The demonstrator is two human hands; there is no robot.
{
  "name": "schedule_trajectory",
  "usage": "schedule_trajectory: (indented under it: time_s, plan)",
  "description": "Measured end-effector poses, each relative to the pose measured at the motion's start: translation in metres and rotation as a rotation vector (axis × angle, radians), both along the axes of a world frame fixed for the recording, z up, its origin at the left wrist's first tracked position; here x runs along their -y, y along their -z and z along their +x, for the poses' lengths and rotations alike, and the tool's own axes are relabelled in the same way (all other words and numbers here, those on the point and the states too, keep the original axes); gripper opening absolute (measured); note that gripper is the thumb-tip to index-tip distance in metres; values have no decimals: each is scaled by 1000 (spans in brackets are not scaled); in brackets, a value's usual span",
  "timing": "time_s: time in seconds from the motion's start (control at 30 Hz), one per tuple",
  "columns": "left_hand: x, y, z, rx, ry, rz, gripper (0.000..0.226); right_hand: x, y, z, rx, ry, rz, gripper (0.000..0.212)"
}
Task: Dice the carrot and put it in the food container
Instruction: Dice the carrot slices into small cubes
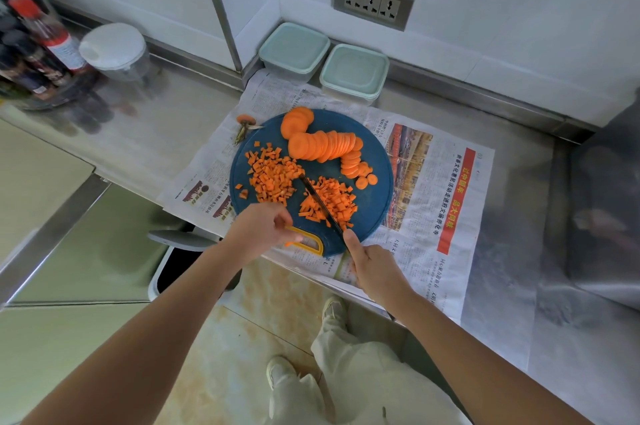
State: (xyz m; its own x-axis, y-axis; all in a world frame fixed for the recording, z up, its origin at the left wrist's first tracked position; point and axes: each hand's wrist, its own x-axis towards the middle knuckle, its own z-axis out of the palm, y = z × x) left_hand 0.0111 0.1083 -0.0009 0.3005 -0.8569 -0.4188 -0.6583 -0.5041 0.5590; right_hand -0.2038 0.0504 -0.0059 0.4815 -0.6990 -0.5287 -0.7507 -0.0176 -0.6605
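Right hand grips knife between diced piles; undiced slices lie beyond its tip; left hand, curled at board handle, grasp unclear.

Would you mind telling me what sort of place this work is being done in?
Most likely a kitchen, perhaps a commercial one: a stainless steel counter, sauce bottles at the far left, and carrot slices on a blue cutting board.

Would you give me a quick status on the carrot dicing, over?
Right hand grips knife, blade among the diced carrot. Left hand holds board by its handle. Carrot slices uncut at back. Both containers lidded.
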Motion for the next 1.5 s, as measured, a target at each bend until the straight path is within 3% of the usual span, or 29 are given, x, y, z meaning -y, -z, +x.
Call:
schedule_trajectory:
  time_s: [0.27,0.5,0.73,0.9,1.4,1.47,1.5]
  plan:
    - [-12,11,-4,8,-4,-11,9,2,-1,-2,22,-7,-7,66]
    - [19,7,-11,48,-258,-269,5,-1,0,-3,14,16,30,67]
    - [30,21,-21,76,-199,-260,11,-8,6,7,7,156,257,61]
    - [28,17,-18,39,-299,-208,11,-9,4,7,-19,177,275,59]
    - [27,21,-18,-18,-306,-170,12,-17,-12,10,-113,68,192,75]
    - [27,21,-18,-20,-305,-168,12,-20,-11,12,-153,22,160,66]
    - [28,21,-17,-17,-299,-165,12,-22,-9,14,-176,101,133,51]
